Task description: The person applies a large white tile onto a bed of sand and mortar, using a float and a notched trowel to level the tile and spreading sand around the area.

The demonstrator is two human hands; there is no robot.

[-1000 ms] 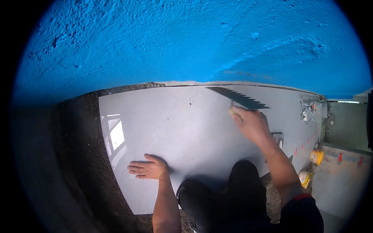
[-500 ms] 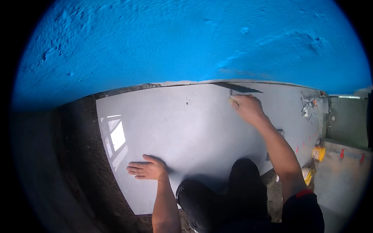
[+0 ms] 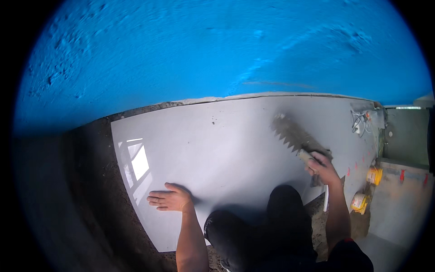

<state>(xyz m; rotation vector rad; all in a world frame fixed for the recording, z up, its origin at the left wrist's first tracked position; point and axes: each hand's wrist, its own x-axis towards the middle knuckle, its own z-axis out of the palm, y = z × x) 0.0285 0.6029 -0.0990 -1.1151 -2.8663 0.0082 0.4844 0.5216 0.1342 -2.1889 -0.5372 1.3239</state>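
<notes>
My left hand (image 3: 170, 198) lies flat, fingers stretched out, on a large glossy pale grey tile (image 3: 213, 154). My right hand (image 3: 324, 168) is closed around the handle of a notched trowel (image 3: 294, 131). The trowel's toothed blade, slightly smeared by motion, points up and left over the right part of the tiled surface. Whether the blade touches the surface, I cannot tell. A window's reflection shines on the tile to the left, and a few dark specks mark its upper middle.
A rough blue wall (image 3: 217, 50) runs along the far edge. Dark, coarse ground (image 3: 108, 195) borders the tile on the left. Two yellow containers (image 3: 359, 204) lie at the right beside a grey slab (image 3: 398, 204) with red clips. A cable (image 3: 359, 124) lies at the far right.
My right hand has brought the trowel back from the wall's foot, toward me and to the right, turning its blade. My left hand has stayed flat on the tile.
</notes>
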